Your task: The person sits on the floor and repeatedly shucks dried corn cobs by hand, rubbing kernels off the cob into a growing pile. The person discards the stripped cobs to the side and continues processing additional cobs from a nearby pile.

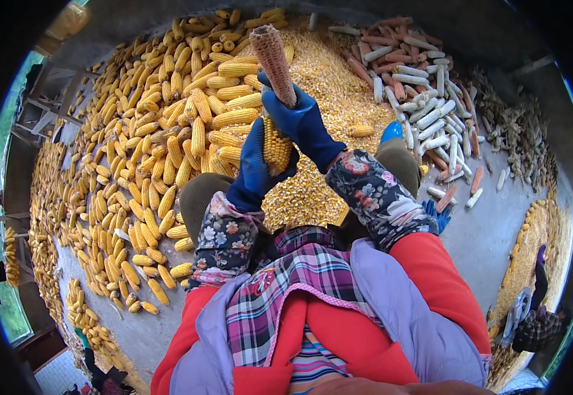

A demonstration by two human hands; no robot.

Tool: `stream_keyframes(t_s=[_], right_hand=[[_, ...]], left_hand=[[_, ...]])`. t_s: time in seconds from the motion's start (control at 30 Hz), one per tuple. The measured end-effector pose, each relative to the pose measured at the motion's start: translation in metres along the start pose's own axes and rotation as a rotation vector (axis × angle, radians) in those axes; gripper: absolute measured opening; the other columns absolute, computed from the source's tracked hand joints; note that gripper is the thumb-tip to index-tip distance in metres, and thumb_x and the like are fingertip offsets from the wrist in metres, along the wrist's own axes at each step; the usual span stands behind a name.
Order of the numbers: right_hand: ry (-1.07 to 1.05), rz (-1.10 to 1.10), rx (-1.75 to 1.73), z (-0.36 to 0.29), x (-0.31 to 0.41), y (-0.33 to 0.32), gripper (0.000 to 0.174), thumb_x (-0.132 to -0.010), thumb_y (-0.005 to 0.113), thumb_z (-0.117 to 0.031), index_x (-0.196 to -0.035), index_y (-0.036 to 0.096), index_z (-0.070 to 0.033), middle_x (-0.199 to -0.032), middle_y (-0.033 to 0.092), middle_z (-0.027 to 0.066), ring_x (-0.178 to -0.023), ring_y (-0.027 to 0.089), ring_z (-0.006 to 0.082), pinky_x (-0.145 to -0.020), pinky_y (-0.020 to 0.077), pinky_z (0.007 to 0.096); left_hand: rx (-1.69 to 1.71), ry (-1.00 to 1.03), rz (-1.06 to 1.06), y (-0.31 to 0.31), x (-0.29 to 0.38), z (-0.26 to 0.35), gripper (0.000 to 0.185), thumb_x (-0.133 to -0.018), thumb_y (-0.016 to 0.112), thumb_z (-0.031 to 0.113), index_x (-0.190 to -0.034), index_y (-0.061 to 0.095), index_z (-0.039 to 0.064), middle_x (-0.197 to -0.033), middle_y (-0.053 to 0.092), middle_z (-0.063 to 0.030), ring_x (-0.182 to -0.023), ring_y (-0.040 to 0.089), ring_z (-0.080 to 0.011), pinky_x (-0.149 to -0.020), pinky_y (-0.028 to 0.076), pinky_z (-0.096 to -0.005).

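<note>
My left hand [253, 170], in a blue glove, is closed around an ear of yellow corn [276, 148] held upright above the loose kernels. A bare reddish corncob [272, 61] points up and away, its lower end in my right hand [299, 116], also gloved in blue. That hand rests against the top of the ear. The contact between cob and ear is partly hidden by the fingers. Below both hands a heap of loose corn kernels [333, 76] spreads between my knees and beyond.
Unshelled ears [197, 136] lie piled ahead and left. Bare cobs [432, 116] are heaped at right, with dry husks [518, 128] beyond. A blue glove [437, 215] lies by my right elbow. Another person [537, 328] is at the lower right, and part of another [94, 365] shows lower left.
</note>
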State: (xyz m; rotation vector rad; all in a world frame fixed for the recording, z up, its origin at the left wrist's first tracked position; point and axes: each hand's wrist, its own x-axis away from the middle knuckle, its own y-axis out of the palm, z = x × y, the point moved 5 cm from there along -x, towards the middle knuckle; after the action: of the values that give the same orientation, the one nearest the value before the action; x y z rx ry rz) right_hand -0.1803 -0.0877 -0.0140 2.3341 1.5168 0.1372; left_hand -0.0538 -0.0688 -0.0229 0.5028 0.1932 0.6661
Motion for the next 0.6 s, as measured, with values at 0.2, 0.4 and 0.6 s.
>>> stream_keyframes(t_s=[0.2,0.4,0.6], right_hand=[[0.076,-0.040,-0.090,-0.016,0.001,-0.007,0.041,-0.097,0.070,-0.018,-0.135,0.063,-0.004,-0.117,0.067,0.0022,-0.102,0.063,0.0095,-0.090,0.0519,0.0271],[0.189,-0.114,-0.091,-0.009,0.005,-0.010,0.047,-0.099,0.067,-0.024,-0.142,0.057,-0.005,-0.130,0.062,0.0033,-0.114,0.059,0.0113,-0.098,0.0480,0.0289],[0.104,0.025,0.081,0.034,0.012,0.008,0.042,-0.093,0.071,-0.016,-0.132,0.064,-0.003,-0.100,0.069,0.0023,-0.080,0.064,0.0106,-0.071,0.0545,0.0282]], left_hand=[[0.197,-0.270,0.171,-0.006,-0.001,-0.020,0.065,-0.101,0.040,0.066,-0.128,0.060,0.010,-0.103,0.071,-0.0086,-0.083,0.070,-0.0207,-0.065,0.056,-0.0313],[0.225,-0.201,0.195,-0.041,-0.016,-0.044,0.062,-0.104,0.042,0.060,-0.125,0.062,0.006,-0.096,0.071,-0.0093,-0.081,0.070,-0.0215,-0.066,0.057,-0.0312],[0.475,-0.162,0.531,-0.060,-0.028,-0.087,0.057,-0.109,0.035,0.051,-0.140,0.050,0.005,-0.116,0.067,-0.0105,-0.092,0.071,-0.0236,-0.069,0.060,-0.0382]])
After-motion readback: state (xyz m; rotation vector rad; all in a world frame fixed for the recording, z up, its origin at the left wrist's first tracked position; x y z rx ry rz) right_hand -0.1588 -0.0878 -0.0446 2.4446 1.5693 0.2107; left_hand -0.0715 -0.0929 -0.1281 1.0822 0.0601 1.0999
